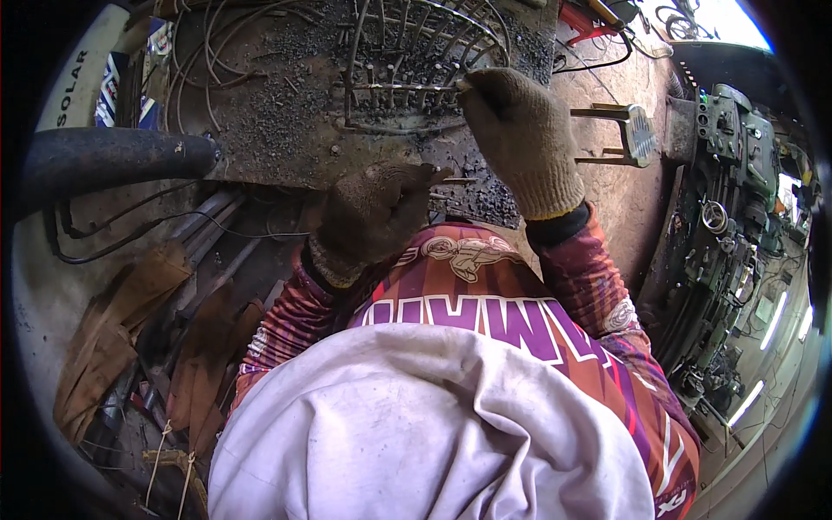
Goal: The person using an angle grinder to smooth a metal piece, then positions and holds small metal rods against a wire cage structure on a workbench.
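Your right hand [520, 139] is pinching the near rail of the wire frame [416, 69] lying just ahead on the bench [260, 130], while your left hand [373, 217] is hanging half-curled, empty, farther back.

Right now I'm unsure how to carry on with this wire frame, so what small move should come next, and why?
Probably bring the left hand up to steady the wire frame. The right hand, gloved, pinches the frame's near edge alone, while the left hand hovers short of it over the dark metal bench, closed on what looks like a short rod. A one-handed grip may let the frame shift.
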`<state>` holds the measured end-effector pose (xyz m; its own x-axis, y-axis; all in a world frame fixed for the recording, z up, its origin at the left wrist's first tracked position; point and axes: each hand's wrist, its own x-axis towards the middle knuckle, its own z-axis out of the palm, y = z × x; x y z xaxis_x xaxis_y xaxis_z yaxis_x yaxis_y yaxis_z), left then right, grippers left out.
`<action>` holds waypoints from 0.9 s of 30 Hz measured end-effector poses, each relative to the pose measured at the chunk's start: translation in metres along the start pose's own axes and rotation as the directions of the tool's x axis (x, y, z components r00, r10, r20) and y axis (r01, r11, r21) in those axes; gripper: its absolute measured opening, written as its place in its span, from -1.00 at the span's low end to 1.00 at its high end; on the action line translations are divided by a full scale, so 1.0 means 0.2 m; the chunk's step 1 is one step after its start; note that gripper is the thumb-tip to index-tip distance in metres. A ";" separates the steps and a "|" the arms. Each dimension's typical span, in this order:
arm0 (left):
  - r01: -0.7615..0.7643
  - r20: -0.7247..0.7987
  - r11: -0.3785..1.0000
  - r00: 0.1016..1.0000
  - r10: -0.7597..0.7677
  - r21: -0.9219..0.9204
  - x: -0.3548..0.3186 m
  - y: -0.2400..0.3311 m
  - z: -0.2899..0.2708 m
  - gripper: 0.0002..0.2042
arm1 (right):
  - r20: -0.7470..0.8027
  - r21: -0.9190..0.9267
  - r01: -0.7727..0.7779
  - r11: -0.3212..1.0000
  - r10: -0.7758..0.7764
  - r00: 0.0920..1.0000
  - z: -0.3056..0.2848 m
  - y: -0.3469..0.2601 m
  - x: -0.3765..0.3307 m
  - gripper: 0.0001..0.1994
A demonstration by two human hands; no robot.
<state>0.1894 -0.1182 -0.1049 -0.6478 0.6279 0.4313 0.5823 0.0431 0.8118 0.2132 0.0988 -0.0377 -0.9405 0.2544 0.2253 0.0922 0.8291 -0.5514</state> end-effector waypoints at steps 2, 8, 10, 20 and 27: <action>0.099 0.090 0.995 0.991 -0.100 0.013 -0.01 0.01 -0.01 -0.88 | 0.011 -0.050 0.051 0.997 -0.051 0.999 0.01 0.01 0.02 -0.79; 0.231 0.163 0.972 0.961 -0.222 -0.039 0.03 0.05 -0.04 -0.83 | 0.130 -0.074 0.056 0.996 -0.046 0.990 -0.03 -0.01 -0.03 -0.80; 0.225 0.154 0.972 0.965 -0.213 -0.067 0.03 0.04 -0.04 -0.83 | 0.104 -0.049 0.013 0.999 -0.008 0.995 -0.04 0.00 -0.05 -0.80; 0.085 0.109 0.994 0.990 -0.092 0.070 -0.01 0.01 -0.02 -0.82 | 0.053 -0.088 0.060 0.994 -0.055 0.997 -0.01 -0.02 0.01 -0.82; 0.069 -0.012 0.994 0.997 -0.070 -0.090 0.01 0.01 0.00 -0.80 | 0.205 -0.045 -0.057 0.997 0.065 0.977 -0.04 0.02 -0.12 -0.81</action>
<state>0.1893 -0.1178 -0.1019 -0.6929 0.6139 0.3781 0.4898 0.0159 0.8717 0.2390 0.0985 -0.0393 -0.9795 0.2005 0.0194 0.1604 0.8346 -0.5270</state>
